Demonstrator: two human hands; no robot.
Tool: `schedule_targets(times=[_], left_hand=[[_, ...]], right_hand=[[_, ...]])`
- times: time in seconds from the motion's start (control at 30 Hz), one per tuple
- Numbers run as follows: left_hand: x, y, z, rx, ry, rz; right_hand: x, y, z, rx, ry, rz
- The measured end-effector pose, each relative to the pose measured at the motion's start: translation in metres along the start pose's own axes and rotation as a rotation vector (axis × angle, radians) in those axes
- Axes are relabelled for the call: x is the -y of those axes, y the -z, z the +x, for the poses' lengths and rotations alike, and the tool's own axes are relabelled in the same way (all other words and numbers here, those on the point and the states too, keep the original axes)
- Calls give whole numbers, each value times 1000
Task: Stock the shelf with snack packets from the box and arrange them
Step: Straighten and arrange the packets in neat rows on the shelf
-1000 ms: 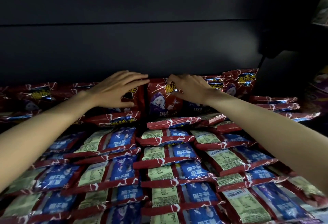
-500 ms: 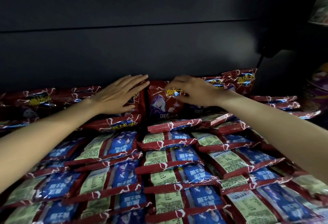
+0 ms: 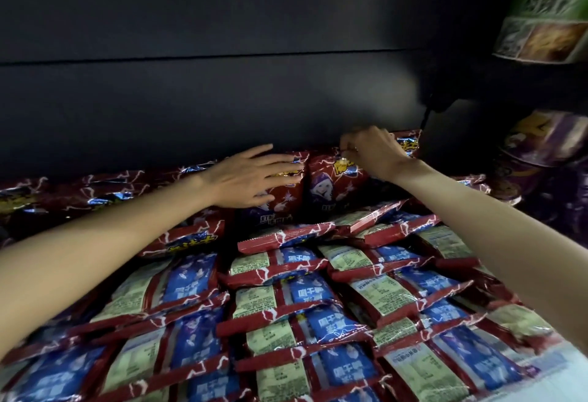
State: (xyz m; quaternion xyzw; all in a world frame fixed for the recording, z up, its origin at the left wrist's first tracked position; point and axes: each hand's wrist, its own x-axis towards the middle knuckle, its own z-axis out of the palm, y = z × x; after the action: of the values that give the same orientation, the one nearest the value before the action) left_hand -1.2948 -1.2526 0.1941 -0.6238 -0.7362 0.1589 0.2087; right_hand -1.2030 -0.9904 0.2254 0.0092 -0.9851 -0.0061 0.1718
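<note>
Head view: the shelf [image 3: 318,99] shows only as a dark back wall; its floor is covered by red snack packets. Landmark for places: that back wall.

Left hand [image 3: 251,175] lies flat, fingers straight and slightly spread, palm resting on a standing packet [image 3: 280,194] in the row against the back wall. It presses and grips nothing.

Right hand [image 3: 375,153] is just beside it, at the top edge of the next standing packet [image 3: 331,185]. Its fingers [image 3: 348,147] are curled and appear to pinch that top seal; the exact contact is dim.

Step in hand, as I judge it: arranging, not loading. No box is in view. The back row is being squared up against the wall.

Orientation: both back-row packets stand near upright, printed face toward the camera, long axis running up the back wall with a slight lean. The flat packets [image 3: 286,306] nearer the camera lie back side up in overlapping columns, long axes running from the wall toward the camera.

Next move, a judgement: pull the pinched seal up and toward the wall while the flat hand steadies the neighbour. A light touch is needed, since the film is slippery and the row could topple forward.

Other goods [image 3: 541,19] sit to the right of the wall's end, blurred.
</note>
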Motion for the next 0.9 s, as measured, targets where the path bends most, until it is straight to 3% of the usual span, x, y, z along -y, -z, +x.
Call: schedule_targets(times=[0.1, 0.27, 0.37, 0.5, 0.67, 0.8, 0.9], left_hand=[[1, 5, 6, -52, 22, -5], [-10, 31, 30, -123, 50, -107], [-28, 49, 49, -228, 92, -191], [-56, 68, 70, -307, 130, -291], [-85, 78, 107, -12, 274, -564], [-100, 73, 127, 175, 339, -546], [-104, 73, 132, 242, 394, -551]], right_hand=[[-2, -10, 7, -7, -26, 90], [-20, 6, -17, 38, 141, 278], [-49, 29, -48, 111, 165, 248], [-103, 47, -89, 78, 175, 150], [-164, 39, -97, 178, 124, 42], [-170, 29, -80, 328, 133, 58], [-162, 24, -66, 298, 112, 64]])
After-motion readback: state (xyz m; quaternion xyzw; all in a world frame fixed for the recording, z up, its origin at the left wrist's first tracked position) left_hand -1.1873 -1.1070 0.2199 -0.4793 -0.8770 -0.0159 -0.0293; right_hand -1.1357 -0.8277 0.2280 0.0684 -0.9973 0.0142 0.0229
